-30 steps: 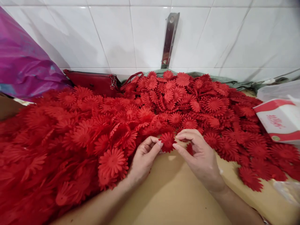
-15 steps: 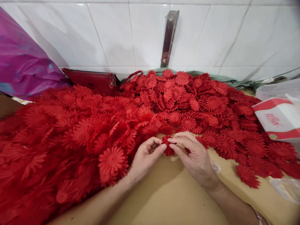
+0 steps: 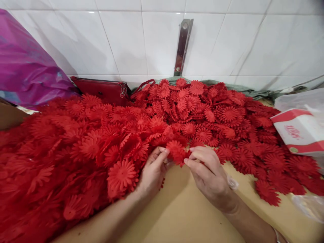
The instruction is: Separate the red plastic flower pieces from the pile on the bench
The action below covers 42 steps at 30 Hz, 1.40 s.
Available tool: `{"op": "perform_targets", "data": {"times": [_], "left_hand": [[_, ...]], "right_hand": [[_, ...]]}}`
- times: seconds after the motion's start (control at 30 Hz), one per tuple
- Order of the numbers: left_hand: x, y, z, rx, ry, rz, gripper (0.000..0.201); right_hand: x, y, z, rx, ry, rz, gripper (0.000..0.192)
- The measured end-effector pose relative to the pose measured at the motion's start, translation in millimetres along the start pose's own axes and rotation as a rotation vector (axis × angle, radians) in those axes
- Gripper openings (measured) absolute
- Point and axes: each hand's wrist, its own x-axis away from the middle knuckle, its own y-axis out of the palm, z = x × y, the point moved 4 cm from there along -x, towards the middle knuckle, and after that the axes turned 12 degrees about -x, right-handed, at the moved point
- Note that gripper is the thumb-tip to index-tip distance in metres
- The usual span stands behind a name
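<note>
Between my two hands are red fabric flower pieces (image 3: 176, 150) with many narrow petals. My left hand (image 3: 155, 168) is closed, its thumb and forefinger pinching the left edge of these petals. Opposite it, my right hand (image 3: 209, 172) pinches the right side of the red petals; whether both hands hold one piece or separate ones I cannot tell. More red petals peek out below my left palm. A large heap of red flower pieces (image 3: 121, 175) spreads to the left, and a second heap (image 3: 202, 114) rises behind my hands and stretches right.
A tan tabletop (image 3: 177, 209) shows in front of me. Against the white tiled wall lie a red purse (image 3: 101, 88) and a purple plastic bag (image 3: 27, 64). A red-and-white box (image 3: 298, 131) stands at the right, and a metal bracket (image 3: 183, 47) is fixed to the wall.
The flower pieces between my hands have come up more into view, with more petals showing. My hands have moved slightly apart and my right fingers have curled in. The view has tilted slightly upward.
</note>
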Motion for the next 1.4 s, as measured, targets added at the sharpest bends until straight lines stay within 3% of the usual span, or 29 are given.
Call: {"op": "perform_targets", "data": {"times": [0.1, 0.27, 0.37, 0.47, 0.53, 0.7, 0.9, 1.03, 1.13, 1.23, 1.4], "left_hand": [[-3, -4.7, 3, 0.055, 0.011, 0.090, 0.039], [0, -1.5, 3, -0.018, 0.042, 0.064, 0.041], [3, -0.8, 2, -0.111, 0.083, 0.039, 0.044], [4, -1.4, 4, -0.237, 0.146, -0.002, 0.029], [5, -1.2, 7, -0.379, 0.173, -0.032, 0.020], [9, 3.8, 12, -0.511, 0.165, -0.103, 0.029], [8, 6.0, 12, -0.534, 0.279, -0.096, 0.024], [6, 4.4, 12, -0.572, 0.319, -0.075, 0.010], [6, 3.9, 13, -0.571, 0.301, -0.069, 0.012], [5, 2.7, 13, -0.515, 0.275, -0.042, 0.015], [3, 0.7, 9, -0.424, 0.225, -0.024, 0.022]], "right_hand": [[1, -6, 9, -0.036, 0.100, 0.040, 0.034], [4, -6, 30, -0.271, 0.472, 0.250, 0.010], [6, -1, 38, -0.398, 0.623, 0.345, 0.017], [8, 4, 43, -0.536, 0.704, 0.393, 0.035], [9, 6, 46, -0.607, 0.741, 0.388, 0.043], [10, 9, 49, -0.699, 0.846, 0.339, 0.047], [5, 13, 39, -0.800, 0.865, 0.245, 0.040], [8, 15, 37, -0.748, 0.897, 0.189, 0.038], [10, 15, 37, -0.677, 0.872, 0.154, 0.041], [9, 10, 36, -0.568, 0.776, 0.176, 0.042], [0, 1, 22, -0.280, 0.464, 0.155, 0.027]]}}
